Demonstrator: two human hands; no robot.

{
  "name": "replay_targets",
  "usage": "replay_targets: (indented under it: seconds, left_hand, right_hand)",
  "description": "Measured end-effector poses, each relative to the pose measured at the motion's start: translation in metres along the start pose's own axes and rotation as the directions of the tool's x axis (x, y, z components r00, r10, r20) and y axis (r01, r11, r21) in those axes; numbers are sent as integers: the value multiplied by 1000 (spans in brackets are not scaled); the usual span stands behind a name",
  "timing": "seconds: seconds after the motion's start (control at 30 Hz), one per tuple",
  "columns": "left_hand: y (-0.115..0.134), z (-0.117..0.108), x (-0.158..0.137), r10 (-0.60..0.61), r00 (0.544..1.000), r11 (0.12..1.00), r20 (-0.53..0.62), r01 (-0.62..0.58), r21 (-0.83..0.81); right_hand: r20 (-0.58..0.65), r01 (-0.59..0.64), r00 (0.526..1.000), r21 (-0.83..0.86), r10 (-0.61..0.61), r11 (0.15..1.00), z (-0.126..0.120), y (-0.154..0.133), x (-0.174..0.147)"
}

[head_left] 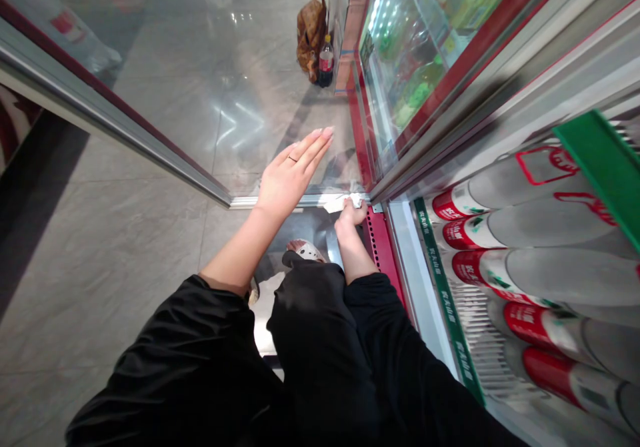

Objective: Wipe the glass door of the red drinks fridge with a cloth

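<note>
My left hand (290,172) is stretched flat against the glass door (240,140), fingers straight and close together, a thin ring on one of them. My right hand (353,216) pinches a white tissue or cloth (335,204) against the bottom rail (245,202) of the door, at its hinge-side corner. Part of the cloth is covered by my fingers. The door stands swung out from the drinks fridge, its silver frame (150,130) running up to the left.
Several white-and-red bottles (500,267) lie across my view on a fridge shelf at right, behind a green label strip (440,287). Through the glass, a cola bottle (326,63) and a brown bag (309,30) stand by stacked boxes (349,40). Tiled floor (150,233) spreads left.
</note>
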State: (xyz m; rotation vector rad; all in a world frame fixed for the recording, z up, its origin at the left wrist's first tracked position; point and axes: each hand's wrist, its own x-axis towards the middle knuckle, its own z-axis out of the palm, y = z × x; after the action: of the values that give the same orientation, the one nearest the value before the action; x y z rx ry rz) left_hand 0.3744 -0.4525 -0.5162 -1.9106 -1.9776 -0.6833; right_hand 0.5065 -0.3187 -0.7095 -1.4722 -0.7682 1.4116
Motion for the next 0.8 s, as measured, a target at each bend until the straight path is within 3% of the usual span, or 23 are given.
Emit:
replay_targets:
  seconds: [0.1,0.33,0.6,0.8]
  left_hand:
    - [-2,1,0,38,999,999,-5,-38,12]
    - [-2,5,1,51,998,998,-32,-50,35]
    - [-3,8,-2,46,998,999,-36,-46,1]
    - [-5,7,-2,61,997,998,-44,-63,-25]
  right_hand:
    - [-117,-26,993,5,27,1000,1,-4,4]
    - [-248,-46,967,22,50,999,-6,-26,25]
    - [-185,-188,965,10,187,982,9,-15,13]
    - [-134,-181,973,53,186,982,9,-29,15]
